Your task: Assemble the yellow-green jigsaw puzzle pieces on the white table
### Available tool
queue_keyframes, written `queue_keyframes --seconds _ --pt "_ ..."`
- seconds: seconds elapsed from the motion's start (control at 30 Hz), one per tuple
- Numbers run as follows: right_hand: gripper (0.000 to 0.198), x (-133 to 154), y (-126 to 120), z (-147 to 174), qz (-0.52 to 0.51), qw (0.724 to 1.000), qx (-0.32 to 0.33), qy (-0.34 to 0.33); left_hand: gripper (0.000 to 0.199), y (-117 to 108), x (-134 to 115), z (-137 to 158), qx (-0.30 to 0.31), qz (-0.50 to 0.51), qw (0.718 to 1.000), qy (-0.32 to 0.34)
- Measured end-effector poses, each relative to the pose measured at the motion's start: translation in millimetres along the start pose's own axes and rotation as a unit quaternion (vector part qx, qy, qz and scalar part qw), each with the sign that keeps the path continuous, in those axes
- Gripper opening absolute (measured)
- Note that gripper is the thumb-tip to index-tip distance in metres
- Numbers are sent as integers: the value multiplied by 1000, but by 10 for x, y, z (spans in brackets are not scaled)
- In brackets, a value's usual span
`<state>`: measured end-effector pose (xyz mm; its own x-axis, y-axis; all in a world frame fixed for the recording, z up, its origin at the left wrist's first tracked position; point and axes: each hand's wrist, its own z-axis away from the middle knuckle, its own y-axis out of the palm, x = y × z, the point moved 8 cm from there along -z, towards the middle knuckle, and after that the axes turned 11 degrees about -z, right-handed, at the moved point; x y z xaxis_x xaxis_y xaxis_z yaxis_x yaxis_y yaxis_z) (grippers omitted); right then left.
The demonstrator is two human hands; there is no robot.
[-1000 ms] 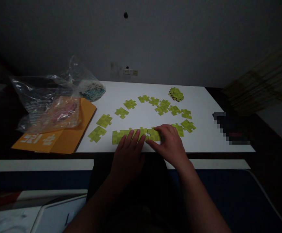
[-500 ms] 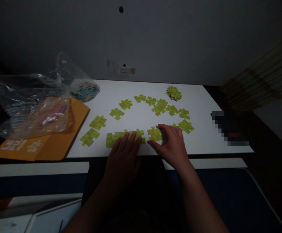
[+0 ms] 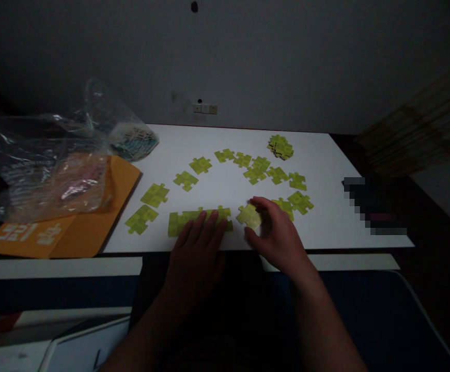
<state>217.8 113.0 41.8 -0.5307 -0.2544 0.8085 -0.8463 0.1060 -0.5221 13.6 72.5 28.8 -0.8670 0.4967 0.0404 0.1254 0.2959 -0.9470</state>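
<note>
Yellow-green cardboard fills the near edge of the white surface [image 3: 325, 155] in dim light: my left hand [image 3: 196, 253] lies flat, fingers spread wide, pressing on the joined row of pieces [image 3: 194, 219], while my right hand [image 3: 277, 235] pinches a single loose piece [image 3: 249, 216] between thumb and fingertips, tilted slightly and just beside the row's right end, apart from it by a small gap. The risk, as I judge it, is close at hand: the row sits right at the surface's front edge, so a push from the right could slide it off or buckle its joints, and forcing a tab that does not match could bend the thin card. The held piece looks flat, matte and pale lime, with rounded knobs; in this light I cannot tell any print on it. Farther out, scattered single pieces [image 3: 255, 173] arc across the middle of the surface, with a small stack of pieces [image 3: 281, 146] near the far right. At the far left, a crumpled clear plastic bag [image 3: 54, 165] rests on an orange envelope [image 3: 77, 227].
</note>
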Motion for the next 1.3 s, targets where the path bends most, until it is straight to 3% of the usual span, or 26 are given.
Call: queue_keyframes --seconds 0.27,0.6,0.9,1.3 --pt "72 13 -19 30 -69 997 45 3 71 12 0 11 -6 11 1000 4" --pt "80 -1 2 43 -73 996 46 1 68 -1 -2 7 -15 14 1000 6" --pt "96 69 41 59 -50 994 90 -27 69 11 5 13 -5 12 1000 -2" --pt "85 126 65 35 -27 993 104 -45 62 -21 -8 7 -12 21 1000 17"
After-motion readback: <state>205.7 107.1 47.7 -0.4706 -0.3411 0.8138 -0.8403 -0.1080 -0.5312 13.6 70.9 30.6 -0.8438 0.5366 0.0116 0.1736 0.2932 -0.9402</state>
